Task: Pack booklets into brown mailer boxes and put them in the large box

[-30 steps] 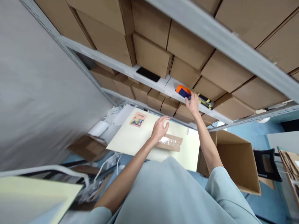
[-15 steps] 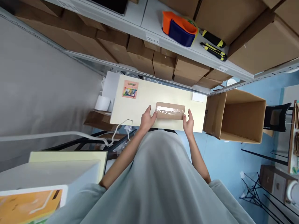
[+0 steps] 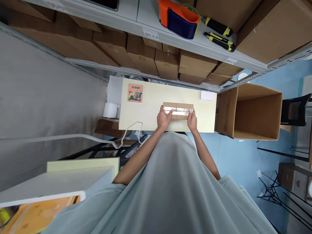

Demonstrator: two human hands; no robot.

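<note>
A small cardboard box (image 3: 181, 106) with shiny clear tape along it is over the cream tabletop (image 3: 151, 120). My left hand (image 3: 163, 119) grips its left end, with the thumb lying across the taped face. At the right end, my right hand (image 3: 192, 121) holds the box with its thumb on the near edge. Fingers under or behind the box are hidden. A pink card with a colourful picture (image 3: 135, 93) lies at the table's left, and a small white box (image 3: 207, 95) sits at its back right corner.
Above the table's far side runs a grey shelf (image 3: 180, 44) with cardboard boxes (image 3: 168, 65), an orange and blue tape dispenser (image 3: 179, 20) and utility knives (image 3: 219, 35). An open carton (image 3: 257, 113) stands to the right. A white cable (image 3: 92, 138) crosses at left.
Both hands have closed on the box's ends, the left one moving right and its thumb coming onto the tape. The box now shows a different face or angle. The camera view has shifted slightly.
</note>
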